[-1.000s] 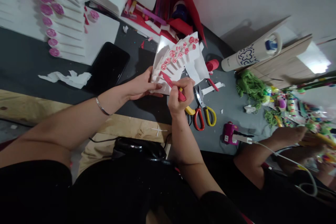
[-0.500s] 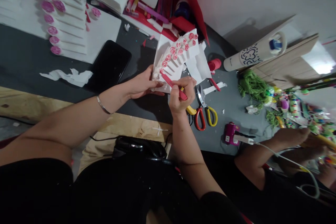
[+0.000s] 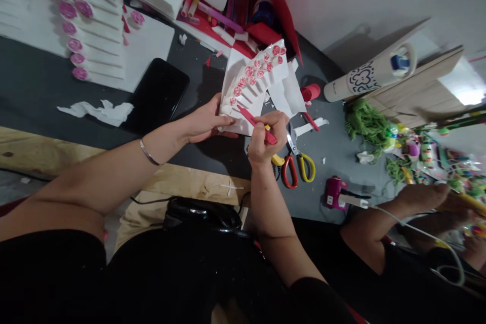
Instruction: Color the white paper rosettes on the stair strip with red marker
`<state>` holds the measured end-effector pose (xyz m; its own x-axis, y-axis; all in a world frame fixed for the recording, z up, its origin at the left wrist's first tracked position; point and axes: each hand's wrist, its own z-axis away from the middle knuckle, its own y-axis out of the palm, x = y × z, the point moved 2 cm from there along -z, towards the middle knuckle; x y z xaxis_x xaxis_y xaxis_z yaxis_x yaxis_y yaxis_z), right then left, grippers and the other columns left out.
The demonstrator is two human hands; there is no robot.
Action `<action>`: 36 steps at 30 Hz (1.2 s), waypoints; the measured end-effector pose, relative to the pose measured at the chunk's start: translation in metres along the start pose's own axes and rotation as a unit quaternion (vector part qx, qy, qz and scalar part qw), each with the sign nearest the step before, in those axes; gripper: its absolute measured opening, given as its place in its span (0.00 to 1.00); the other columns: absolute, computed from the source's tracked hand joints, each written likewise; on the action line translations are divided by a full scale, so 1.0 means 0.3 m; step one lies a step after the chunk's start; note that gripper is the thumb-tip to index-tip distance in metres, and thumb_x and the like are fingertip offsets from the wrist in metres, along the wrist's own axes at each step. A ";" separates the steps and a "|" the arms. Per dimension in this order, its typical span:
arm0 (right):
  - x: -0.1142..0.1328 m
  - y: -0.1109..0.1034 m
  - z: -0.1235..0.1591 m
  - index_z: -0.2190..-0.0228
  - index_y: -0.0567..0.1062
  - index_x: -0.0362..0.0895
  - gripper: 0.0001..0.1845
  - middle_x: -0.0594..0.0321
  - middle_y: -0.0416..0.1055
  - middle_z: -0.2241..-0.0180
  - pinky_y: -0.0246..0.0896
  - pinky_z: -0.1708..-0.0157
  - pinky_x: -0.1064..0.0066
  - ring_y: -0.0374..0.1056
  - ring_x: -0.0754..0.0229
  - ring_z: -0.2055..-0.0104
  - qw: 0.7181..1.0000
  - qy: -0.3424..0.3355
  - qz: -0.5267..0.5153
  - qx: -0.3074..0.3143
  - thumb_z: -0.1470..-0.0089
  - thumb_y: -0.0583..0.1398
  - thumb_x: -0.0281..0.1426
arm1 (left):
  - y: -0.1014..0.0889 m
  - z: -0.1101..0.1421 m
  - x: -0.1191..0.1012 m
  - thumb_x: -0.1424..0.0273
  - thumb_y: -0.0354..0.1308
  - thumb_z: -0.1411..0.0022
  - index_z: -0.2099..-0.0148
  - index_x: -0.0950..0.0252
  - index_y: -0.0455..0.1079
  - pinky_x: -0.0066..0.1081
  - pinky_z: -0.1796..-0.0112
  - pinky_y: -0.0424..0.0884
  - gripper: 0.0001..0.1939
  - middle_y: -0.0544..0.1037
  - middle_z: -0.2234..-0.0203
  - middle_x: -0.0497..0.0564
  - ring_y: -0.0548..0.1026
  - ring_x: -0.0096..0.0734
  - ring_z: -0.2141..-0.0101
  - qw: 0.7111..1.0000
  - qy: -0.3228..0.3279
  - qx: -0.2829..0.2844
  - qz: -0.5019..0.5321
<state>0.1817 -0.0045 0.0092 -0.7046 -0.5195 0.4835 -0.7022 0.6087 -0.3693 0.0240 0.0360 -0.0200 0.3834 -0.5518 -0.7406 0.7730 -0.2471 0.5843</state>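
Note:
My left hand grips the lower left end of a white paper craft piece, thumb on top and fingers beneath. Along its curved edge run several rolled rosettes coloured red; the lowest one, a bud near my thumb, is still white. A red marker is pinched in my right hand. Its tip hovers close to the lowest rosettes, and I cannot tell whether it touches the paper. Beside my right hand lie scissors with red and yellow handles, partly hidden.
At left, similar white pieces have pink rosettes, near a black phone and torn tissue. Markers lie at the back on red paper. Rightward are a red cap, white bottle, magenta adapter and another person's arm.
The marker tip has shifted slightly right, away from the lowest red rosette, as my right hand moved a little right. My left hand keeps its hold on the paper piece.

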 end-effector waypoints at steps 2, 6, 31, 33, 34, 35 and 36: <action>-0.002 -0.002 0.000 0.69 0.69 0.49 0.07 0.68 0.64 0.74 0.60 0.59 0.58 0.63 0.61 0.71 1.000 0.006 -0.002 -0.003 0.41 0.54 0.28 | 0.001 0.000 -0.001 0.79 0.74 0.50 0.44 0.58 0.66 0.54 0.50 0.84 0.34 0.78 0.49 0.53 0.82 0.48 0.48 1.000 -0.001 -0.001 0.003; 0.008 -0.001 -0.004 0.69 0.70 0.49 0.07 0.70 0.65 0.75 0.59 0.60 0.59 0.63 0.62 0.72 1.000 -0.013 -0.006 0.006 0.40 0.54 0.28 | 0.003 -0.002 -0.003 0.80 0.73 0.49 0.46 0.58 0.65 0.50 0.51 0.86 0.31 0.79 0.52 0.50 0.83 0.42 0.52 1.000 -0.014 -0.012 -0.002; 0.015 0.001 -0.011 0.70 0.70 0.48 0.08 0.72 0.63 0.76 0.58 0.60 0.60 0.61 0.64 0.74 0.999 -0.025 -0.026 -0.018 0.41 0.55 0.26 | -0.001 -0.003 0.003 0.80 0.72 0.49 0.47 0.59 0.64 0.53 0.50 0.84 0.31 0.78 0.52 0.49 0.82 0.41 0.52 1.000 -0.005 -0.007 0.005; 0.014 0.001 -0.011 0.69 0.71 0.49 0.08 0.71 0.64 0.75 0.58 0.60 0.60 0.62 0.63 0.73 0.999 -0.021 -0.023 -0.014 0.40 0.56 0.26 | 0.001 -0.003 0.002 0.80 0.72 0.48 0.48 0.59 0.64 0.53 0.50 0.84 0.30 0.78 0.52 0.50 0.82 0.42 0.53 1.000 -0.010 -0.010 0.004; 0.014 0.001 -0.010 0.69 0.71 0.49 0.08 0.71 0.65 0.75 0.58 0.60 0.60 0.62 0.63 0.73 1.000 -0.018 -0.021 -0.010 0.39 0.56 0.26 | 0.001 -0.004 0.002 0.80 0.72 0.47 0.47 0.59 0.64 0.53 0.50 0.84 0.29 0.78 0.52 0.50 0.82 0.42 0.53 1.000 -0.011 -0.011 0.002; 0.014 0.001 -0.009 0.68 0.71 0.49 0.08 0.71 0.65 0.75 0.58 0.60 0.60 0.62 0.63 0.73 1.000 -0.017 -0.022 -0.006 0.39 0.56 0.26 | 0.002 -0.004 0.002 0.80 0.72 0.47 0.47 0.59 0.65 0.52 0.50 0.85 0.29 0.78 0.51 0.51 0.82 0.42 0.52 1.000 -0.011 -0.012 0.000; 0.015 0.002 -0.008 0.69 0.71 0.49 0.08 0.71 0.64 0.75 0.58 0.60 0.60 0.62 0.63 0.73 0.999 -0.019 -0.026 -0.001 0.40 0.56 0.26 | 0.002 -0.004 0.002 0.80 0.72 0.47 0.46 0.59 0.65 0.52 0.51 0.85 0.30 0.79 0.51 0.51 0.82 0.42 0.52 1.000 -0.011 -0.013 -0.001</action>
<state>0.1784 -0.0052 0.0132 -0.6705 -0.5722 0.4721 -0.7376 0.5821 -0.3422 0.0252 0.0365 -0.0205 0.3704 -0.5688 -0.7344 0.7865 -0.2285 0.5737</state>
